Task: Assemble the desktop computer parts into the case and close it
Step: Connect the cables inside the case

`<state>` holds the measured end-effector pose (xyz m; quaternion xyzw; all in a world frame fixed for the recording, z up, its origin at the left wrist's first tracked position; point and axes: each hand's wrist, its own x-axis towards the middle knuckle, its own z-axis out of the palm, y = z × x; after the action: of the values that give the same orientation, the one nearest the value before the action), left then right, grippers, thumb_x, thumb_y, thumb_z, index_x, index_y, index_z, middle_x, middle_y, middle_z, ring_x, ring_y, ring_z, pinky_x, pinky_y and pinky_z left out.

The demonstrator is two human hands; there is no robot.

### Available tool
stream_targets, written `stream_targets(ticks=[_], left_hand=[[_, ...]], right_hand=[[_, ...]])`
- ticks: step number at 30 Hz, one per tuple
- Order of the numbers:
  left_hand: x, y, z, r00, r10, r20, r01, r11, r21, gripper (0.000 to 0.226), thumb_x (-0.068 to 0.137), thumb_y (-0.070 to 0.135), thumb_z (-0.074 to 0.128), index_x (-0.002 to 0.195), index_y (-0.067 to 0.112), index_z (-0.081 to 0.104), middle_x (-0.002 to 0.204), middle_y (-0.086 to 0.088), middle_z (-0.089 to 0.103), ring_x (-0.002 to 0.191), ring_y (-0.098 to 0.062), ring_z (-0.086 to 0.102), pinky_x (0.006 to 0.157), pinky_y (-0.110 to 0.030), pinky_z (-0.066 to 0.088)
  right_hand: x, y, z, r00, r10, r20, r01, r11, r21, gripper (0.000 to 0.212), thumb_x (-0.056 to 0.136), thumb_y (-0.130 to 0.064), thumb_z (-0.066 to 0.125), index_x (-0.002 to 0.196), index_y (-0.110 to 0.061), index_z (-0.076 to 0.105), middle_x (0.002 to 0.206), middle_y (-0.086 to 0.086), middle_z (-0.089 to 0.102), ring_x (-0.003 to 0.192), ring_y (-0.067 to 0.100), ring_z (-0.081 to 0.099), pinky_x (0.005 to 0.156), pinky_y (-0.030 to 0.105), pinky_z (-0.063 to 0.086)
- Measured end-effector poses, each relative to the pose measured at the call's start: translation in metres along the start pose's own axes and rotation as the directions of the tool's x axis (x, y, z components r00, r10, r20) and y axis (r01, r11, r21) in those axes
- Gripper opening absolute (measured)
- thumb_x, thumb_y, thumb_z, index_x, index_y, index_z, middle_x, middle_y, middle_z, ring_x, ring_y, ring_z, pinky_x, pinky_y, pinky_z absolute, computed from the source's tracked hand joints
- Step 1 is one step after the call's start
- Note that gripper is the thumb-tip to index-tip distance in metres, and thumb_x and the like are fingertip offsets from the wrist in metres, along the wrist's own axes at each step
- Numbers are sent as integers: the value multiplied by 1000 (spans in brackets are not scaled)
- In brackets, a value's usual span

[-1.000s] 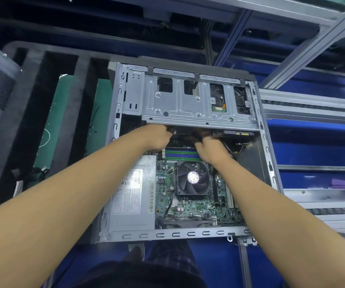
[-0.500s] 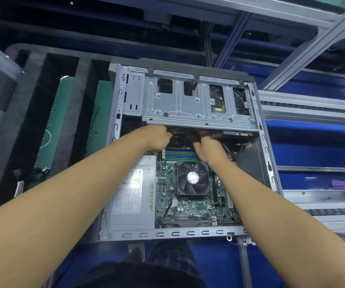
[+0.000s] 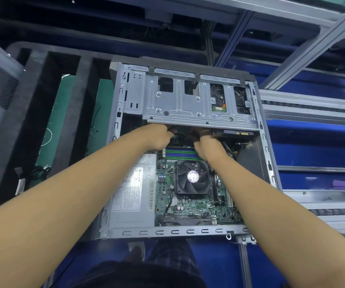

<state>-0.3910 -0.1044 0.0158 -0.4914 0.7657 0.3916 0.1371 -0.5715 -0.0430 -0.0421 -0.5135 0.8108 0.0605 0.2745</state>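
Closing seems left; green circuit-board motherboard (image 3: 198,205) is seated; fingers of left hand (image 3: 157,138) and right hand (image 3: 209,146) are hidden at twelve o'clock; grip untellable.

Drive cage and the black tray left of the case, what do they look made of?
Drive cage: likely stamped sheet steel, dull silver-grey finish, going by its pressed ribs, punched holes and folded edges.
Tray: probably dense foam, matte black, with thick, soft-looking walls between its slots; the look alone can't confirm this.
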Motion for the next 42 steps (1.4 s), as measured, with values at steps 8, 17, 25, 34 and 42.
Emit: stream_targets(ticks=[8,17,25,34,42], left_hand=[[-19,-4,-10,982,172,83,-178,982,63,30,108,35,32,90,16,46,82,0,49,75,-17,46,68,-33,34],[-49,23,-7,945,285,159,-325,866,380,22,106,27,35,110,13,52,128,-7,45,110,-25,46,97,-42,40],[-35,33,12,928,365,71,-370,889,269,24,105,41,35,90,24,43,78,6,49,74,-19,50,69,-37,41],[-17,30,18,951,309,-22,-292,917,271,41,101,46,36,89,22,67,72,2,63,71,-18,60,66,-36,49],[-16,29,16,954,301,13,-297,933,202,37,103,42,43,100,16,69,78,-1,65,77,-21,61,73,-38,49]], right_hand=[[-7,2,-10,999,0,40,-3,998,68,42,111,-25,38,138,5,48,124,32,63,112,43,62,80,35,42],[-53,5,-20,965,-257,-50,256,893,370,23,105,-14,53,124,-8,63,108,5,64,95,18,58,76,24,36],[-77,14,-13,964,-221,-150,264,873,410,28,96,-14,63,122,-10,54,121,10,61,113,24,59,96,39,48],[-73,24,-10,984,-107,-146,170,822,544,55,94,-32,72,140,-11,50,120,2,63,102,15,62,78,21,47],[-71,24,-10,943,-207,-260,286,904,318,70,96,-36,72,154,-9,43,111,3,60,90,13,54,84,23,43]])
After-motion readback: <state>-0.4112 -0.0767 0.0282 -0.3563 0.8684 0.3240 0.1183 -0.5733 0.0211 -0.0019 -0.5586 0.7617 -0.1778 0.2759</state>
